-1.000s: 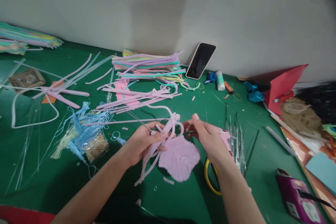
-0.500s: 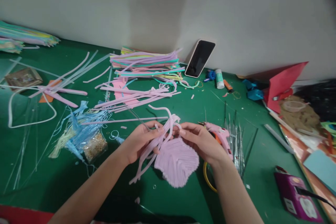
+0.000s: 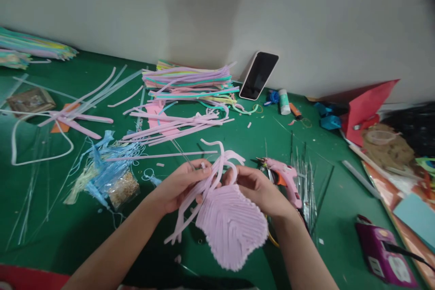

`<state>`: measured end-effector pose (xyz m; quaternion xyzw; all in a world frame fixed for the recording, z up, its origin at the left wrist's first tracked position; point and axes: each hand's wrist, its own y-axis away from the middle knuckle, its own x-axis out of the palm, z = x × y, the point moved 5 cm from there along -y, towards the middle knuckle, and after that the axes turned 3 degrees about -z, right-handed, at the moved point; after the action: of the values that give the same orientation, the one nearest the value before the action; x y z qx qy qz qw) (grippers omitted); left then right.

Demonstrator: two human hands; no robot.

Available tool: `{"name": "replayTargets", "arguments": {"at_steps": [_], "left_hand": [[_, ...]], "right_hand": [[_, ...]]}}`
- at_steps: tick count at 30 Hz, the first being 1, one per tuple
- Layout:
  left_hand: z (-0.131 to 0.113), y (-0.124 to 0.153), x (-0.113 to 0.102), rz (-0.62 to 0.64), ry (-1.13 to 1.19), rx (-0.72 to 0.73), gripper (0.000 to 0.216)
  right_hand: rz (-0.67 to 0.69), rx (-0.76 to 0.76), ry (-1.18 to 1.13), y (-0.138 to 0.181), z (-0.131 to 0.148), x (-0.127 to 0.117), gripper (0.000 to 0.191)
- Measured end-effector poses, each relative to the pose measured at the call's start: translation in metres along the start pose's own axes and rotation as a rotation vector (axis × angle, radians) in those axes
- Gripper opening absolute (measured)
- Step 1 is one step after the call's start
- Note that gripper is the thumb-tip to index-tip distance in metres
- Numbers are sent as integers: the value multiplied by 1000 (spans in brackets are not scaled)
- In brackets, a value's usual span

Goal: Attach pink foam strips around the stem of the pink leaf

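Between my hands is a lilac pipe-cleaner piece (image 3: 233,226), a ribbed, leaf-like panel with several loose stems at its top. My left hand (image 3: 181,184) is closed, pinching the bunch of lilac pipe cleaners (image 3: 217,165) that hang down to the left. A thin wire runs up from behind those fingers. At the panel's upper right edge, my right hand (image 3: 256,186) is closed on the piece beside a curled stem; its fingertips are partly hidden behind the panel. The panel tilts toward me above the green table.
A pink glue gun (image 3: 285,176) and metal wires (image 3: 307,190) lie right of my right hand. Blue tassels (image 3: 108,163) and a bag of beads (image 3: 123,189) are on the left. Pipe-cleaner bundles (image 3: 190,77), a phone (image 3: 258,74) and a purple box (image 3: 384,251) lie around.
The lilac panel has swung down and toward me, appearing larger. The stems at its top have spread to the right. My right hand has shifted slightly down; my left stays nearly in place.
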<state>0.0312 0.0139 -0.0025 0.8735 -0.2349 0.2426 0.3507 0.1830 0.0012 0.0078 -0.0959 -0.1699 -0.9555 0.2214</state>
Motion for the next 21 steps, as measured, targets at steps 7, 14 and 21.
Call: {"name": "replayTargets", "arguments": {"at_steps": [7,14,21], "left_hand": [[0,2,1,66,49,-16,34],[-1,4,-1,87,-33,-26,30],[-2,2,-5,-6,-6,3,29]], "right_hand": [[-336,-257,848,-3,14,1,15],[-811,-138,735,14,12,-31,15],[-727,103,328,44,-3,-17,39]]}}
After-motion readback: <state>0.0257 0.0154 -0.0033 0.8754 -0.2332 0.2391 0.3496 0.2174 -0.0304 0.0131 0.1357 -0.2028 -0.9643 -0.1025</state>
